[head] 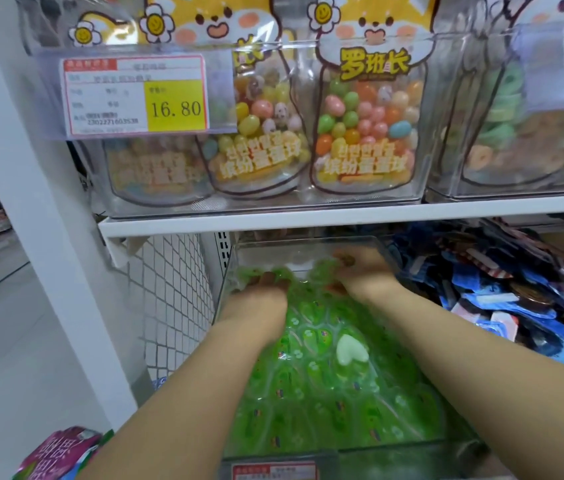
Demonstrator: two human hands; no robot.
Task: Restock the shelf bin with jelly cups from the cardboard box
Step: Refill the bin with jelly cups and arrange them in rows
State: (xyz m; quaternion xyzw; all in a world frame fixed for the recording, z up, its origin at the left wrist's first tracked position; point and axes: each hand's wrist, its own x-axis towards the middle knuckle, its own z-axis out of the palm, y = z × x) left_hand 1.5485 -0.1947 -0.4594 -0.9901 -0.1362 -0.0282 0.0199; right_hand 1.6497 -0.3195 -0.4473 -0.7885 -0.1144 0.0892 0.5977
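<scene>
I'm seeing the shelf bin [308, 249] heaped with green jelly cups [325, 393]. Left hand [263, 294] and right hand [363, 275] are digging in at the back, fingers [268, 278] curling among cups, grip unclear. They're looking light, slick and squashy, so I'm favouring scooping handfuls.

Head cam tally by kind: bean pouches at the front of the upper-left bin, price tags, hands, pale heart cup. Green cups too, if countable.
Bean pouches, front of upper-left bin: 3
Price tags: 3
Hands in jelly cup bin: 2 (left hand, right hand)
Pale heart-shaped cup: 1
Green jelly cups: too many, too blurred to count
Total counted: 9
</scene>
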